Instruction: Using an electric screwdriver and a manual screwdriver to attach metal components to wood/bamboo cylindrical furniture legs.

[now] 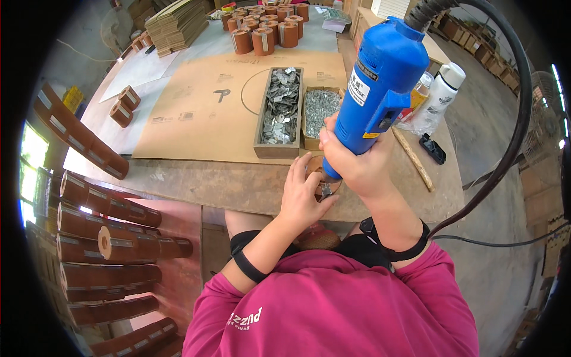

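Note:
My right hand [360,157] is wrapped round the lower body of a blue electric screwdriver [380,77], held tilted with its tip pointing down. Under the tip, at the table's near edge, is a round brown wooden piece [333,189]. My left hand [300,193] grips this piece, thumb at the near side and fingers curled over the top. Small bits of metal show beside the fingertips, partly hidden. Just beyond my hands stands a long wooden box [259,119] of flat metal plates [282,98]. Right of it, an open carton of screws [323,113] is partly covered by my right hand.
A cardboard sheet [196,119] covers much of the table. Brown cylinders [263,41] crowd the far side; rows of them [110,279] lie at left. At right are a stick [413,160], a black case [432,149] and a white bottle [440,95]. A thick black cable [523,107] hangs there.

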A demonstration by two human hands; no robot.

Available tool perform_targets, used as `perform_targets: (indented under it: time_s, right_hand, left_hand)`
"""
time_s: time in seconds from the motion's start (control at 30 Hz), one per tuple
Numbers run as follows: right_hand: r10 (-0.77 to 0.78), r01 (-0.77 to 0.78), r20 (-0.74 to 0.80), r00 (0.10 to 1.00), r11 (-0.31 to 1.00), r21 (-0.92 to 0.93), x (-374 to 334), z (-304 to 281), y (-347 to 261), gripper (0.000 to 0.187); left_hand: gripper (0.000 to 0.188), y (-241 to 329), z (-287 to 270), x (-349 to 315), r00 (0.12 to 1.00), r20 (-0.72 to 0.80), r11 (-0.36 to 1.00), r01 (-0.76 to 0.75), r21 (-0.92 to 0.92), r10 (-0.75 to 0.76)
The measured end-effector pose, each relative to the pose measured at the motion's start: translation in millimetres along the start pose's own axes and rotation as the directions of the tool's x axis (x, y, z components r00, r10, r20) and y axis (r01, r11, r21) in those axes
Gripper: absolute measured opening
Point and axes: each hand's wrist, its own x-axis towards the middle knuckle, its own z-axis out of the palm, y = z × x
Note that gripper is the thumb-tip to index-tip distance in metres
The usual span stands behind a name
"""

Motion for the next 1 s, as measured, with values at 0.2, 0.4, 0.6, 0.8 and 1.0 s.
perform_targets:
  time_s: [0.2,0.4,0.6,0.8,1.0]
  right_hand:
    - [0.023,-0.023,-0.008,1.000,1.000,0.006,0.9,2.5,1.0,0.031]
    - [0.007,-0.007,-0.012,1.000,1.000,0.025,0.5,4.6,5.9,0.032]
    - [0.066,-0.064,-0.013,0.998,0.995,0.080,1.2,4.6,4.7,0.028]
    - [0.052,-0.052,0.001,0.999,0.994,0.096,2.5,0.8,6.4,0.028]
    - [0.029,-0.033,0.039,0.999,0.992,0.124,3.3,-3.8,9.2,0.036]
  left_hand:
    - [0.036,-2.3,5.8,-1.7,0.996,0.012,0.980,0.087,-0.181,-0.086]
    - [0.035,-3.9,8.5,-2.3,0.996,-0.012,0.977,0.082,-0.196,-0.086]
    - [0.037,-2.7,6.3,-2.3,0.996,-0.009,0.980,0.082,-0.182,-0.085]
    - [0.037,-4.9,9.0,-3.5,0.996,-0.010,0.979,0.086,-0.186,-0.090]
    - [0.037,-2.5,6.8,-2.8,0.995,-0.014,0.982,0.094,-0.164,-0.097]
